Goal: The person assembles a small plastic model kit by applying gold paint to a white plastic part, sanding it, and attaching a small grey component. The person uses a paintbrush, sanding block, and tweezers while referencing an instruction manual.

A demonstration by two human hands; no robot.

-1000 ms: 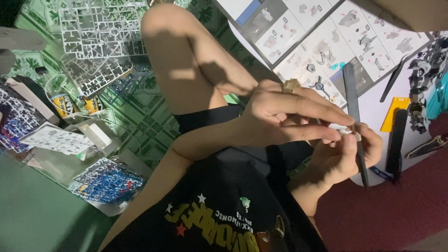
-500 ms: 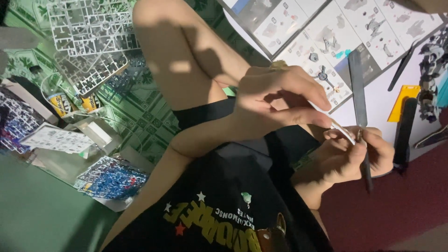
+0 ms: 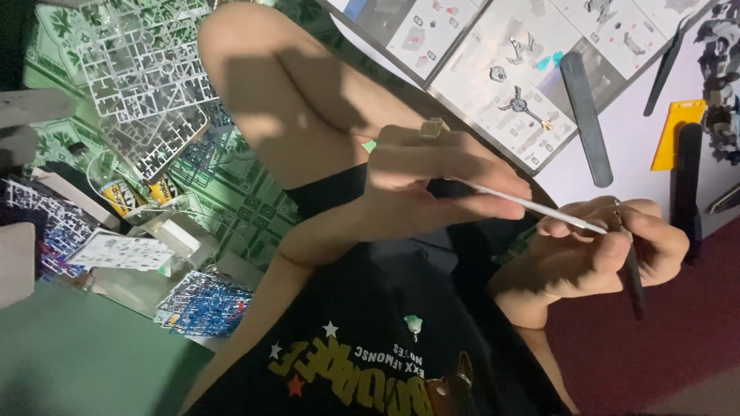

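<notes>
- Lying at the far left on the green patterned mat [image 3: 223, 192], a white plastic grid of model-kit parts [image 3: 142, 85] has many cells already bare, and a blue plastic grid of parts [image 3: 208, 304] rests lower down beside a small folded printed leaflet [image 3: 123, 250]
- Crossing the middle, the left hand [image 3: 432, 189] has its fingers clenched around a thin white stick [image 3: 532, 206], which slants down and to the right
- Meeting that stick's tip, the right hand [image 3: 609, 250] has its fingers closed on a slim dark metal tool [image 3: 630, 270]; whether a small part sits pinched at the tip I cannot tell
- Spread above on the desk [image 3: 617, 173], an open illustrated assembly booklet [image 3: 509, 69] carries a long dark grey sanding file [image 3: 586, 115]
- Resting at the right edge, a yellow plastic card [image 3: 677, 132] sits by a black flat stick [image 3: 687, 192]
- Judging from the stripped cells, assembly looks partly done; fine work at the tool tip is in hand, and many parts are left on the grids
</notes>
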